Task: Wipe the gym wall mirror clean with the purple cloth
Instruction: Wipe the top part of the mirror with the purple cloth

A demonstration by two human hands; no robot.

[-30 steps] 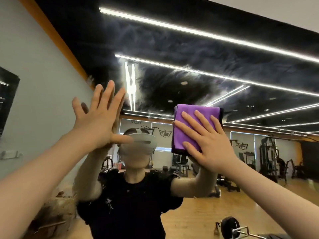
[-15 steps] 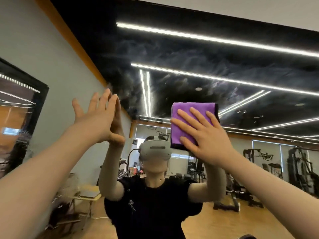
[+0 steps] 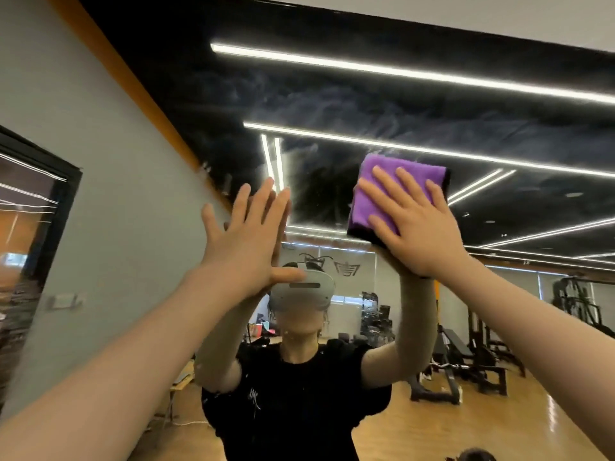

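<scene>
Here the right hand (image 3: 417,224), fingers spread flat, hides the lower right part of the folded, soft purple cloth (image 3: 382,191) pressed high on the smeared mirror (image 3: 332,104); the left hand (image 3: 246,241) lies flat against the glass, fingers straight.

The right hand (image 3: 421,227) hides perhaps half the purple cloth (image 3: 376,197).

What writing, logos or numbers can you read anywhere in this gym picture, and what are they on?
None can be read.
Black T-shirt reflected in the mirror: small white mark, too blurred to read.
Far wall emblems: logo shapes, no legible letters.
Purple cloth: no label visible.
</scene>
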